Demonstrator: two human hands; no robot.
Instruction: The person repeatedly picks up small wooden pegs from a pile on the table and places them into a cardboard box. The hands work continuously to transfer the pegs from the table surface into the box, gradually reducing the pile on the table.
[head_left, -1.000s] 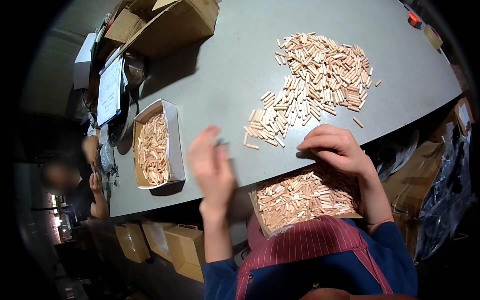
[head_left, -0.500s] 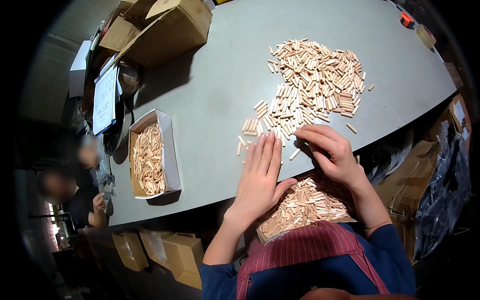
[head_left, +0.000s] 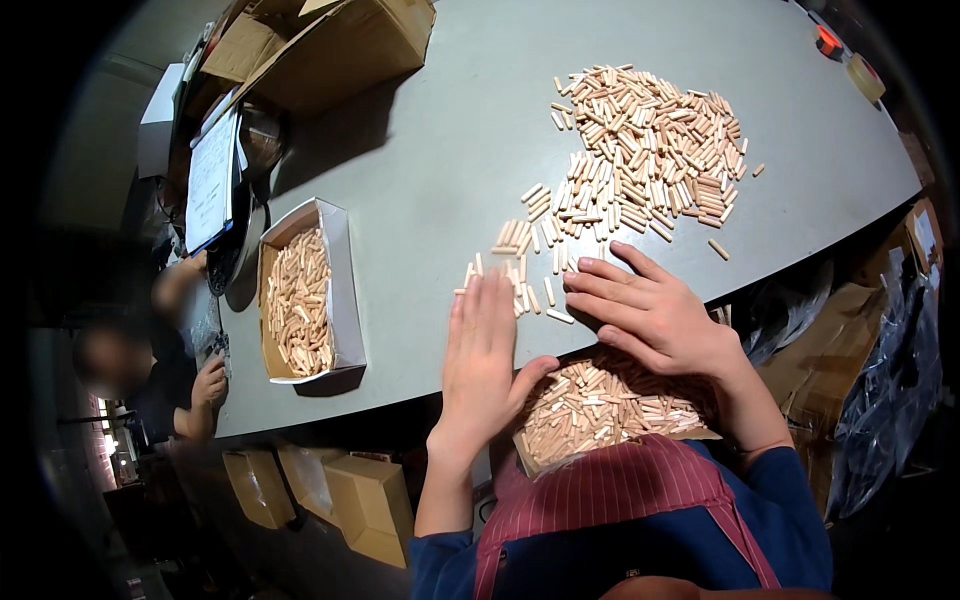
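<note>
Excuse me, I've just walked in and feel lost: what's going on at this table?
Someone in a striped apron is handling small wooden pegs on a grey table. The left hand reaches flat over a few loose ones; the right hand, palm down, is by the near end of the scattered pile. A peg-filled carton sits below the table edge, and a white-sided box of pegs stands to the left.

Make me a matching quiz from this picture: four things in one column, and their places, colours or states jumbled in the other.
Column one:
1. Left hand
2. Apron
3. White-sided box
4. Tape roll

Column two:
A. Filled with wooden pegs
B. Near the table's right edge
C. Back showing, thumb out sideways
D. Maroon, pale stripes

Pairs: 1-C, 2-D, 3-A, 4-B
</note>
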